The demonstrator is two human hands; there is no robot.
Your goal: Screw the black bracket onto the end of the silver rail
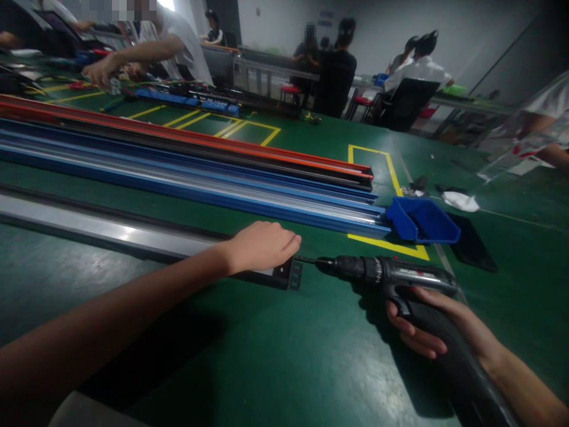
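My left hand (262, 244) rests curled on the right end of a long grey metal rail (111, 230) lying across the green table, pressing it down beside its black end cap (293, 275). My right hand (438, 329) grips the handle of a black power drill (391, 274), held level. The drill's bit (306, 260) points left and touches the rail's end cap just right of my left fingers.
Long blue, black and orange rails (222, 172) lie stacked behind. A blue plastic bin (422, 220) sits at their right end, with a black pad (473, 243) and a white rag (461, 201) nearby. Other people work at tables at the back.
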